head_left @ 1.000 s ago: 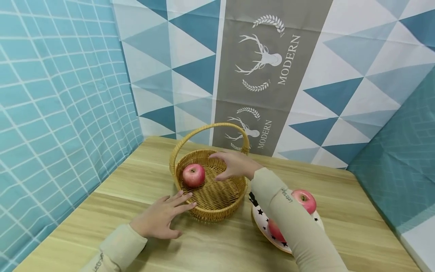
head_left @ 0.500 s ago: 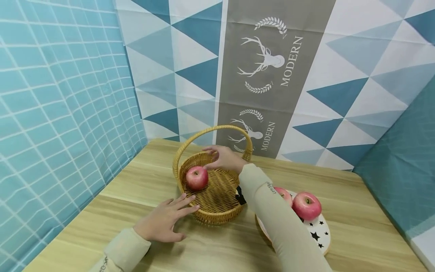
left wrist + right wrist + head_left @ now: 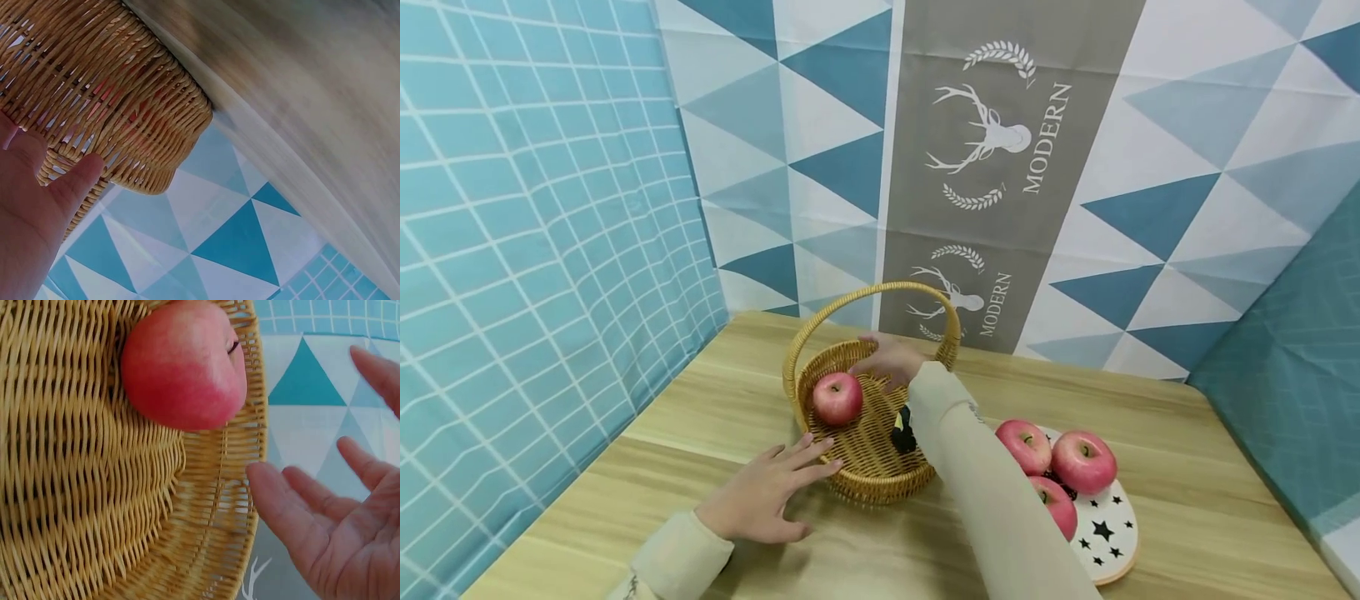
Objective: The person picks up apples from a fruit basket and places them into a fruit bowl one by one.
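Note:
A wicker basket [image 3: 880, 490] with a tall arched handle [image 3: 887, 288] stands on the table. One red apple [image 3: 837, 398] lies inside it, against the left wall. My left hand [image 3: 760, 498] has its fingers extended at the near left rim; in the left wrist view the thumb [image 3: 78, 181] is beside the weave. My right hand [image 3: 891, 358] reaches over the far part of the basket, just right of the apple. In the right wrist view that hand [image 3: 350, 531] has its fingers spread, holds nothing and is apart from the apple [image 3: 187, 365].
To the right, a white plate [image 3: 1108, 557] with black stars bears three red apples, among them one apple [image 3: 1084, 462] at the far right; my right sleeve [image 3: 992, 500] covers part of the plate. A patterned cloth [image 3: 970, 167] hangs behind the wooden table [image 3: 1187, 467].
My right hand and forearm have shifted left over the basket, uncovering more of the plate and its apples. The left hand stays at the rim. The head view has moved slightly.

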The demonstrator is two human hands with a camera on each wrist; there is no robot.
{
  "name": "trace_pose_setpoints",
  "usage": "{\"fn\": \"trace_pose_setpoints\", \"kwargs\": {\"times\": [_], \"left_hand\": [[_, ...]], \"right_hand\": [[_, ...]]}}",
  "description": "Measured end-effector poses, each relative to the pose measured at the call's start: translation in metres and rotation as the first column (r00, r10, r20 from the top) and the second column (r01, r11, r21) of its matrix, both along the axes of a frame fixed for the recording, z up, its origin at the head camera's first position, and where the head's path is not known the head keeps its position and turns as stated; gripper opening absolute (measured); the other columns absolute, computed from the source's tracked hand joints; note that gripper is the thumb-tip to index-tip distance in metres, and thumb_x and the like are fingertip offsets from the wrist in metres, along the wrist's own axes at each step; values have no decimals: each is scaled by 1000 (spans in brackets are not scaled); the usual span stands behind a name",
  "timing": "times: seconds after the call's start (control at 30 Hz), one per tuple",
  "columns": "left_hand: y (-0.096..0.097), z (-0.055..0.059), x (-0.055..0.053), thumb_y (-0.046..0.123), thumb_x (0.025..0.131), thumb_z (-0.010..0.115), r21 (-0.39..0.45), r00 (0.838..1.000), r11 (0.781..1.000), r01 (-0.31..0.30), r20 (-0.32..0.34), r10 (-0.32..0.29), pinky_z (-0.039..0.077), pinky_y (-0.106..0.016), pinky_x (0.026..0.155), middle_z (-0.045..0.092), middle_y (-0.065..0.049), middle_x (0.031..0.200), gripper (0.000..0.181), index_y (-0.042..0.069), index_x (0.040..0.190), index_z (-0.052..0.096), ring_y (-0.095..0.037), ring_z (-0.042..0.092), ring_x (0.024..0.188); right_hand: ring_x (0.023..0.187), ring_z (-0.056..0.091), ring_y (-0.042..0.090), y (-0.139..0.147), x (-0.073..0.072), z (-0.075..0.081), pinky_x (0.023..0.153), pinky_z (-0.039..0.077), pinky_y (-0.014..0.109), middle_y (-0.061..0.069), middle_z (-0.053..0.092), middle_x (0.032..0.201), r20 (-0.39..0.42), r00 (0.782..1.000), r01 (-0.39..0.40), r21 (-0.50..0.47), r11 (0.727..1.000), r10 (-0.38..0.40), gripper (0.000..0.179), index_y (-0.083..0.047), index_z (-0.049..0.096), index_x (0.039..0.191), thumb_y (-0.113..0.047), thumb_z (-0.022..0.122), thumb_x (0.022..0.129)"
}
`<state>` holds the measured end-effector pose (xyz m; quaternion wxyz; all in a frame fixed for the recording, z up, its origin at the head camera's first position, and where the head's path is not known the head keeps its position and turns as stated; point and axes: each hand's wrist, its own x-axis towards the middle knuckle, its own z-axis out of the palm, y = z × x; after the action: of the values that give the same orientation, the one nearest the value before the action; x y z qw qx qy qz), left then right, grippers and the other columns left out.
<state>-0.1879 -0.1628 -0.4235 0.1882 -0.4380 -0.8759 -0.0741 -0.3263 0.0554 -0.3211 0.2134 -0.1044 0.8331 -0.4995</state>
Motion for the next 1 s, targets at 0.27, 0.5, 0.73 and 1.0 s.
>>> {"fn": "trace_pose_setpoints", "kwargs": {"times": [0.27, 0.5, 0.73, 1.0], "left_hand": [[0, 0, 0, 40, 65, 77, -7, 1000, 1000, -2, 18, 2, 50, -57, 82, 48, -13, 146, 78, 16, 136, 56, -41, 52, 125], [0, 1, 0, 40, 65, 77, -11, 1000, 1000, -14, 4, 14, 50, -57, 82, 49, -14, 144, 78, 16, 137, 56, -41, 52, 126], [-1, 1, -1, 40, 65, 77, -8, 1000, 1000, -25, 10, 25, 50, -56, 82, 49, -13, 145, 78, 16, 137, 56, -40, 51, 126], [0, 3, 1, 39, 68, 75, -5, 997, 1000, -23, 73, 23, 49, -59, 83, 48, -13, 146, 75, 17, 137, 56, -41, 50, 128]], "right_hand": [[125, 48, 46, -10, 3, -8, 96, 46, 56, 21, 36, 150, 91, 996, 28, -33, 999, -25, 76, -12, 28, 153, -6, 66, 88], [128, 45, 46, -12, -2, -16, 95, 45, 60, 23, 24, 155, 91, 993, -67, -48, 997, 71, 82, -15, 21, 156, -7, 67, 88], [121, 50, 39, -20, -7, -28, 87, 50, 59, 25, 31, 152, -67, 995, -77, -20, 997, 76, 83, -15, 29, 153, -10, 74, 83], [108, 58, 30, -29, -2, -41, 76, 56, 47, 19, 44, 144, -152, 983, -81, 119, 990, 99, 80, -12, 36, 150, -14, 77, 81]]}}
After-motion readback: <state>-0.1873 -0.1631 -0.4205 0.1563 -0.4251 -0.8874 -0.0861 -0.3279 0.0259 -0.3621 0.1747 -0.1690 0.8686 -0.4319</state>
